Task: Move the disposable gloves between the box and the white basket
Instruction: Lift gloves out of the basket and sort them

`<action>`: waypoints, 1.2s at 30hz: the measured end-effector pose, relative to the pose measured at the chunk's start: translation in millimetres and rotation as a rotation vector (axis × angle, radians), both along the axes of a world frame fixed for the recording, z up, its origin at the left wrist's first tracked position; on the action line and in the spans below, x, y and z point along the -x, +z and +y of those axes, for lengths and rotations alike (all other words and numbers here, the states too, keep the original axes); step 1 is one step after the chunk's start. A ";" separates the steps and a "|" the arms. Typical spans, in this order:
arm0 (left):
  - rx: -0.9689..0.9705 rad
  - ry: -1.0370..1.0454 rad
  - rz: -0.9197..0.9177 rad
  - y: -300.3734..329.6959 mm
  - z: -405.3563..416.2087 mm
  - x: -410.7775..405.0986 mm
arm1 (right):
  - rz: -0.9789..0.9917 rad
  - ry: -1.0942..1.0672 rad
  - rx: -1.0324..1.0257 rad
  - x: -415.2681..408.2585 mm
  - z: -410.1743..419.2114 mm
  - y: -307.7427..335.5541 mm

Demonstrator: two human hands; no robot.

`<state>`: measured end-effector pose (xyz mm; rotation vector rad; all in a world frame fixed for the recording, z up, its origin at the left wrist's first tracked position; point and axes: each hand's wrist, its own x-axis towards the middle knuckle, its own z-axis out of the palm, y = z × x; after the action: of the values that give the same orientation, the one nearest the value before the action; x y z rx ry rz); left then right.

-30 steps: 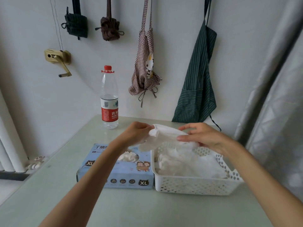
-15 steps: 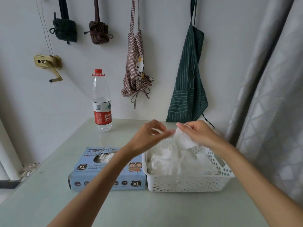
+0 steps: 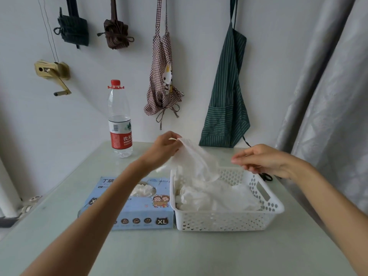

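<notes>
A blue glove box marked XL lies on the table, white gloves showing in its top opening. Right beside it, touching, stands the white perforated basket holding a pile of white gloves. My left hand pinches one white glove by its upper edge; the glove hangs down over the basket's back left part. My right hand hovers above the basket's far right rim, fingers apart, holding nothing.
A water bottle with a red cap stands at the table's back left. Aprons and folded umbrellas hang on the wall behind. A grey curtain falls along the right side. A small black object lies behind the basket.
The glove has passed from my right hand to my left, which now holds it up alone. My right hand has let go and moved away to the right.
</notes>
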<state>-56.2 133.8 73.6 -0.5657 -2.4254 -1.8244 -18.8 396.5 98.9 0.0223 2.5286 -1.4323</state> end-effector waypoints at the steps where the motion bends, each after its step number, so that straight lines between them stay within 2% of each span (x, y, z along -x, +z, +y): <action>1: 0.016 -0.001 -0.006 2.2 -0.9 1.0 | 0.035 -0.032 0.031 -0.1 -0.1 -0.6; 5: 0.095 0.028 -0.007 12.7 1.5 2.0 | 0.172 -0.046 0.054 -5.8 -20.3 -8.3; 9: 0.167 0.042 0.016 19.2 4.8 0.2 | 0.338 0.052 -0.075 -19.0 -61.4 -22.7; 12: 0.219 0.041 0.042 21.4 3.1 0.5 | 0.437 0.037 -0.220 -15.6 -70.8 -27.0; 14: 0.288 0.043 0.071 20.9 -2.3 1.8 | 0.414 0.023 -0.180 -11.0 -60.0 -17.3; 17: 0.450 0.032 0.127 14.8 -10.6 4.3 | 0.223 0.009 -0.057 -7.2 -35.1 3.7; 20: 0.467 -0.035 0.115 9.7 -8.4 2.2 | 0.080 0.007 -0.206 -1.4 -19.7 12.8; 23: 0.411 -0.069 0.086 5.8 -0.2 3.1 | 0.095 -0.049 -0.284 0.7 -15.7 20.8; 24: 0.374 -0.074 0.071 4.0 2.1 3.9 | 0.099 -0.064 -0.239 1.5 -13.0 23.2; 27: 0.307 -0.082 0.010 -2.2 4.2 6.3 | 0.054 -0.014 0.083 -0.2 -7.9 26.0; 30: 0.232 -0.106 -0.050 -7.2 5.1 5.2 | 0.101 0.047 0.284 1.4 -5.5 17.0; 33: 0.067 -0.080 -0.141 -12.2 12.2 4.4 | 0.227 -0.064 0.422 3.2 -14.3 4.5; 36: -0.160 -0.105 -0.321 -17.0 23.3 2.5 | 0.340 -0.189 0.462 5.0 -24.2 -0.9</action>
<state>-58.7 157.1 56.6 -0.4226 -2.4415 -2.2867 -23.8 372.2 98.0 -0.0692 2.4203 -2.2333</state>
